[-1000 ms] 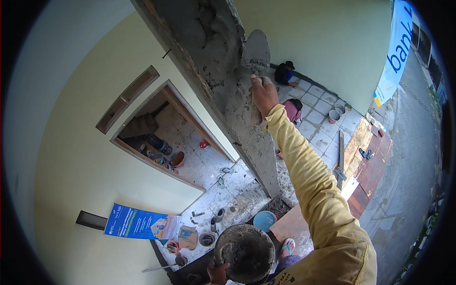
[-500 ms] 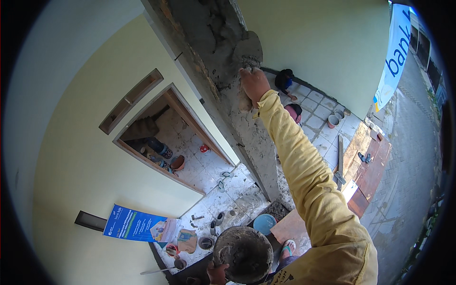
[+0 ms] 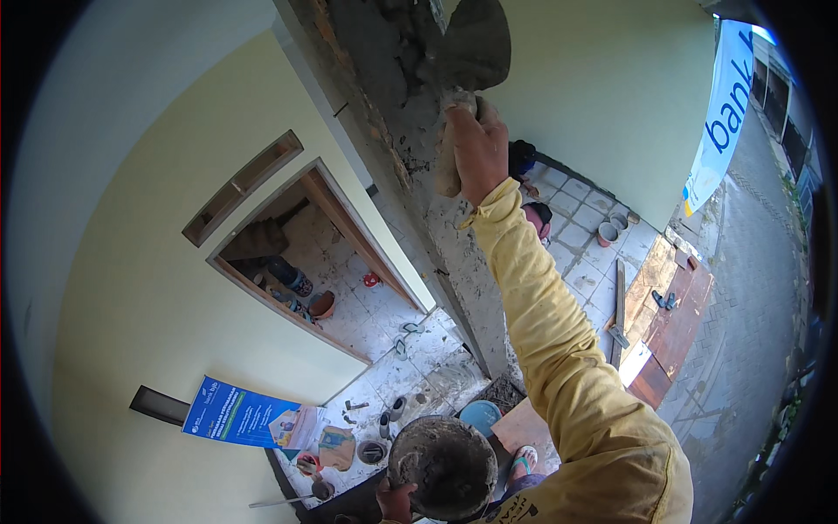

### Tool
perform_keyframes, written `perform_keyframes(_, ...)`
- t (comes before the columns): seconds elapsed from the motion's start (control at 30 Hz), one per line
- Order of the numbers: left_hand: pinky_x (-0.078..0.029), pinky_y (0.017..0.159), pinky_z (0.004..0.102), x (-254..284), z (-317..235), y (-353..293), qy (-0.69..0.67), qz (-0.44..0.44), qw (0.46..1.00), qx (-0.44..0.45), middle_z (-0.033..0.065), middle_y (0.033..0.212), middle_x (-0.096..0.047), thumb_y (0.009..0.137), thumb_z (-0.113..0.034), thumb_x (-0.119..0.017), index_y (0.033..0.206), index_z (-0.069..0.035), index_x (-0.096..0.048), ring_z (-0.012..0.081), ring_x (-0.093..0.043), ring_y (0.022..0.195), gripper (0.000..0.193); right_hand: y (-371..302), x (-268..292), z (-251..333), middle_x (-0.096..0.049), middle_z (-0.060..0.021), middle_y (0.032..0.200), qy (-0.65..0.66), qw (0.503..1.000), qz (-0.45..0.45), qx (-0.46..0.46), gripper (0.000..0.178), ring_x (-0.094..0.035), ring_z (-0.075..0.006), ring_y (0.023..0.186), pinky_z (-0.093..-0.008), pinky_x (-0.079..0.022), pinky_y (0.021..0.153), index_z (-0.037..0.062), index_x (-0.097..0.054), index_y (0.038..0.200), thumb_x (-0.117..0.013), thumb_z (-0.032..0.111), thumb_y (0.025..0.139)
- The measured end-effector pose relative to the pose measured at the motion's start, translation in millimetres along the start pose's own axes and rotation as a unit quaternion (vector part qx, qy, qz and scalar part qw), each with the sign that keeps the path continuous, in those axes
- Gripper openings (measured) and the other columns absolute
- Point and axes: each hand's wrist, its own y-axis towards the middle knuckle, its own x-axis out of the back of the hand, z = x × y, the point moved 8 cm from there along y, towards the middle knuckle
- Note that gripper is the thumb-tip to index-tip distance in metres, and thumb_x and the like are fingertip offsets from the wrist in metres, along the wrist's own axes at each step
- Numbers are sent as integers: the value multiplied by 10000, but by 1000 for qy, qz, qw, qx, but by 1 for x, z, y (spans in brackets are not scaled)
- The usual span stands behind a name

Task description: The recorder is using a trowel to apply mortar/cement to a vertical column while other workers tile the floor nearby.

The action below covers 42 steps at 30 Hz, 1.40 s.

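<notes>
My right hand [image 3: 480,147], at the end of a yellow sleeve, is closed round the handle of a trowel [image 3: 480,42]. Its broad rounded blade points up at the right edge of a concrete column [image 3: 471,293], and I cannot tell whether it touches. Wet grey mortar [image 3: 375,57] covers the column's upper face unevenly. Low in front of me, my left hand [image 3: 397,500] grips the left rim of a dark round bucket [image 3: 484,450], which is crusted with mortar and holds some inside.
Far below, a light blue basin [image 3: 480,414], a paper bag [image 3: 337,447] and sandals stand on the tiled floor. A doorway [image 3: 327,218] opens at left. Two people [image 3: 522,157] crouch beyond the column. Boards [image 3: 679,319] lie at right beside the paved street [image 3: 751,262].
My right hand and the trowel have shifted slightly right, with the blade raised and more of its flat showing. My left hand stays on the bucket, and the view has shifted a little.
</notes>
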Motion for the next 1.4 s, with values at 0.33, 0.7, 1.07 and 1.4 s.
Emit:
perform_keyframes(0.33, -499, 743, 556, -19, -13, -6, 36, 13, 997, 66, 161, 925, -633, 899, -325, -661, 1127, -102, -602, 352, -599, 841, 324, -9, 17, -38, -620, -255, 959, -277, 921, -193, 193, 423, -624, -418, 844, -392, -501, 759, -26, -421, 1180, -658, 160, 883)
perform_keyframes(0.7, -511, 744, 334, -36, -90, -8, -107, -50, 974, -194, 70, 943, -688, 641, 38, -649, 1027, -4, -645, 193, -640, 807, 388, -243, 73, -92, -503, -141, 739, -273, 904, 296, -143, 274, -477, -256, 643, -380, -436, 639, 24, -482, 1038, -624, 210, 896)
perform_keyframes(1.07, -443, 588, 394, -120, -153, -18, 154, -15, 867, -474, 164, 686, -525, 699, -142, -727, 751, -18, -506, 321, -541, 609, 259, -530, 229, -122, -643, -94, 737, -281, 566, 473, -614, 328, -632, -188, 669, -375, -529, 584, 15, -650, 914, -566, 332, 925)
perform_keyframes(1.4, -387, 585, 286, -194, -216, -91, 145, 234, 827, -490, 10, 671, -449, 755, -35, -744, 737, -42, -438, 93, -384, 656, 307, -490, 209, -105, -662, -177, 1024, -349, 619, 697, -99, 345, -627, -304, 978, -462, -503, 834, 43, -619, 1118, -465, 308, 959)
